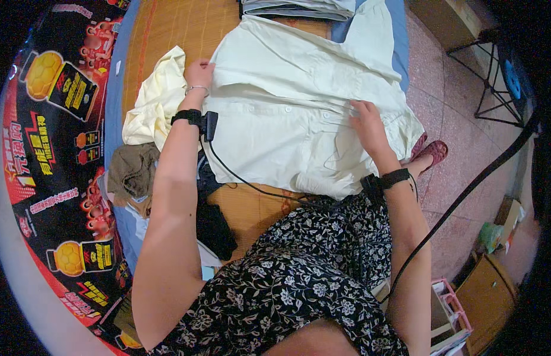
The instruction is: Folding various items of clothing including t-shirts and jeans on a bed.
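A white button-up shirt lies spread sideways across the woven mat before me, one sleeve reaching to the upper right. My left hand pinches the shirt's edge at its upper left corner. Over the front of the shirt, near the buttons, rests my right hand; its fingertips touch a fold, and whether they grip it is not clear. A crumpled cream garment lies just left of my left wrist. Both wrists wear black straps with small devices and cables.
Folded grey clothes lie at the top of the mat. Brown garments and black cloth are beside my left arm. A printed banner covers the left side. A black cable crosses the right, above the tiled floor.
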Demonstrator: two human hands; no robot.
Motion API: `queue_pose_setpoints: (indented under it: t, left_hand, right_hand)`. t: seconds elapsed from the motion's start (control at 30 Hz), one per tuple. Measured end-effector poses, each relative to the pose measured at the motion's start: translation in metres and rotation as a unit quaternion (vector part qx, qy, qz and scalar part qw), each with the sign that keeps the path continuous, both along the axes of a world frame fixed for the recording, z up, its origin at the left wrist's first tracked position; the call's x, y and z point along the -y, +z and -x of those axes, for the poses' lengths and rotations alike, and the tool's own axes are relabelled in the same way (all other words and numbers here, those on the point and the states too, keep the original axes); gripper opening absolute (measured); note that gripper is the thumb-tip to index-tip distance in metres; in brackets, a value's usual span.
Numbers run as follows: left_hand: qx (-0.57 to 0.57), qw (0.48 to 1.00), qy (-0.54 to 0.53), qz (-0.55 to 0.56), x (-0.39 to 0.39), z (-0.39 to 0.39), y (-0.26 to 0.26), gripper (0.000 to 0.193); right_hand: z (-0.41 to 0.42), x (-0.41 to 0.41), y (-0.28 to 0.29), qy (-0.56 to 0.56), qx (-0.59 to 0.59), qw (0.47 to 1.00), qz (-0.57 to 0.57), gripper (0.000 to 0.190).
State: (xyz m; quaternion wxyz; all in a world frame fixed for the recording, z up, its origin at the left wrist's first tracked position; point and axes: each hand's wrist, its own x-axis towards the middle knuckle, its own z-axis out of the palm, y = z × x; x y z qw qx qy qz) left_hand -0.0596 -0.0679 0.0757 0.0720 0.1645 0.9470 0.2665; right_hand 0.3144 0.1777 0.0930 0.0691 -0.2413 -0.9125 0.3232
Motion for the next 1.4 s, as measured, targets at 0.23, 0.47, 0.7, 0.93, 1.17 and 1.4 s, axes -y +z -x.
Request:
queue_pose_setpoints:
  t: [0.23,0.47,0.7,0.93,1.17,1.4]
  left_hand:
    - [-0.227,0.964,-0.097,0.095,-0.014,-0.048,0.016,0.03]
    - [-0.216,0.899,-0.335,0.18,0.018,-0.113,-0.011,0.047]
    - [-0.171,0.948,-0.243,0.115,0.03,-0.124,-0.019,0.053]
    - [-0.176,0.918,-0.34,0.105,0.112,-0.224,0.03,0.053]
    - [-0.204,0.902,-0.358,0.127,0.107,-0.234,-0.011,0.038]
    - [-0.184,0.875,-0.434,0.114,0.102,-0.218,0.003,0.033]
  right_hand:
    - [-0.007,0.003,-0.01,0.011,0.019,0.999,-0.038,0.043]
    - [-0.024,0.007,-0.024,0.046,0.031,0.996,-0.068,0.047]
    - [-0.088,0.029,-0.001,-0.031,0.02,0.999,0.0,0.049]
    - [-0.14,0.069,0.02,0.054,0.021,0.998,0.022,0.055]
    - [-0.103,0.063,-0.021,0.057,-0.049,0.984,-0.16,0.033]
    - [-0.114,0.047,0.002,-0.012,-0.087,0.995,-0.036,0.015]
